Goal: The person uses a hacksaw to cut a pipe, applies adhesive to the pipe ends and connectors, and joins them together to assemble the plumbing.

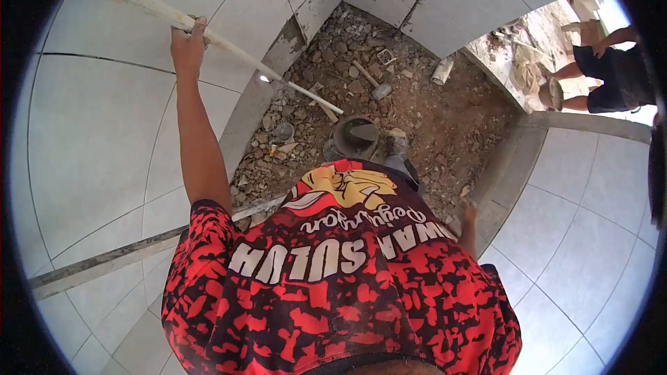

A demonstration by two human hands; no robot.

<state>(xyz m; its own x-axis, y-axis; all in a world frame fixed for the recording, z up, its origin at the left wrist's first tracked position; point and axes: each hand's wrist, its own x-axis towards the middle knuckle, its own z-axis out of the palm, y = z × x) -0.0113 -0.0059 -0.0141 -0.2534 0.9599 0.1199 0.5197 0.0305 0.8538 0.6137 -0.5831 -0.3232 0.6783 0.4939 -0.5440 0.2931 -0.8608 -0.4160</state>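
My left hand (189, 45) is raised at the left against the tiled wall, its fingers closed round a long white pipe (243, 59). The pipe slants down to the right, and its lower end hangs over the rubble near a black bucket (340, 144). Down at my right side is my right hand (469, 210), small in view beside the concrete ledge, its fingers too unclear to read. A hammer (372, 80) with a wooden handle lies on the rubble beyond the bucket.
Broken stone and soil (445, 132) cover the floor between tiled walls (104, 125). A concrete ledge (511, 173) runs along the right. Through the opening at upper right stands another person (618, 73). A clear cup (283, 132) lies left of the bucket.
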